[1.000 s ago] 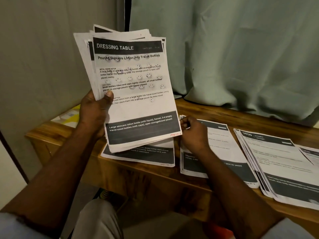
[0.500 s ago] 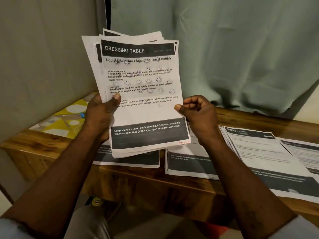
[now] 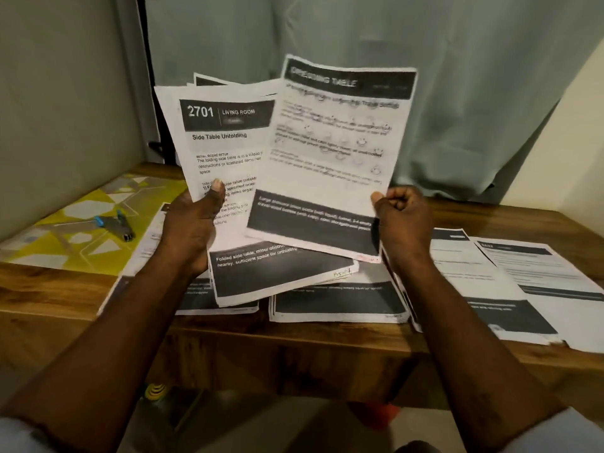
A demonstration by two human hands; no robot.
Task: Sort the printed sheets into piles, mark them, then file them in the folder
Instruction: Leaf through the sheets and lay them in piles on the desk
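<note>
- The "Dressing Table" sheet (image 3: 333,152) is held upright above the wooden table (image 3: 294,341), header uppermost, and is pinched at its lower right edge by the right hand (image 3: 403,220).
- The stack of sheets (image 3: 222,148) is gripped upright by the left hand (image 3: 192,223), thumb in front.

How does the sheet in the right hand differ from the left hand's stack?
The sheet is single, pinched by the right hand; the stack holds many, gripped by the left hand. The sheet is headed Dressing Table and blurred; the stack's top reads 2701 Living Room, sharp. Both have dark bands top and bottom.
</note>
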